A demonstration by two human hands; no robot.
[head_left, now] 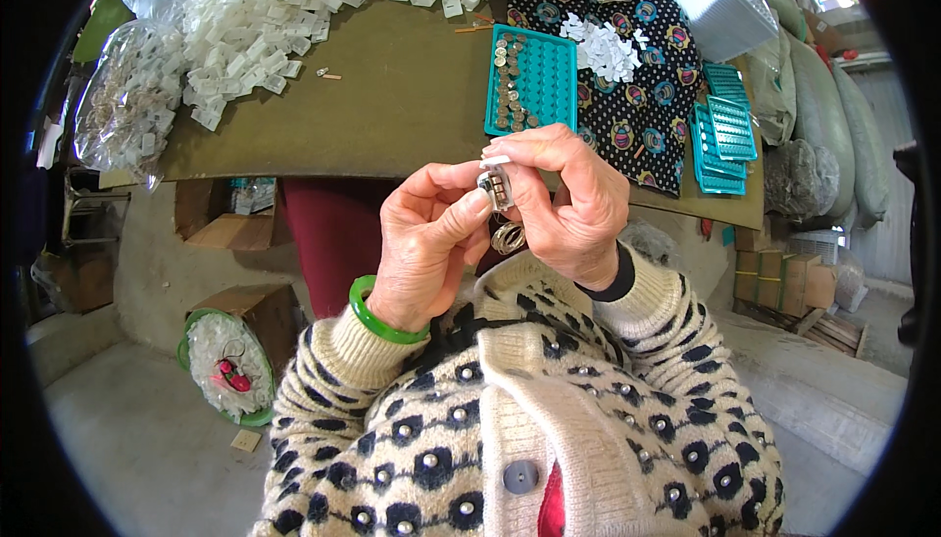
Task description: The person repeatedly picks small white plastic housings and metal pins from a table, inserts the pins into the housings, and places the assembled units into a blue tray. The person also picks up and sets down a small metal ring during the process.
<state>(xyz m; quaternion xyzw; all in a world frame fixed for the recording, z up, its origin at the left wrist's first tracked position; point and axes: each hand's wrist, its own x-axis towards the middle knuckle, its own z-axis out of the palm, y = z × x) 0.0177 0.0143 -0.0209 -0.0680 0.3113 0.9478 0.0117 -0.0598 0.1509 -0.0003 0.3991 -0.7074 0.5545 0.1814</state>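
Note:
In front of my chest, both hands meet at a small battery case [498, 187] of pale, see-through plastic, with several button cells showing inside. My left hand [421, 238] is closed, its thumb and fingertips pinching the left side. From the other side my right hand [569, 199] grips it, thumb against its edge and fingertips by a small white piece [497, 160] at the top. Whether that piece is attached to the case I cannot tell. A coil of thin wire [508, 237] hangs just below; its link to the case is hidden by fingers.
Beyond my hands, a teal tray [549, 76] holds button cells along its left side. White bits [603, 47] lie on a patterned cloth [627, 135]. Clear plastic cases [265, 27] heap at the table's far left, beside a filled bag [132, 96]. Small teal trays [725, 130] stack right.

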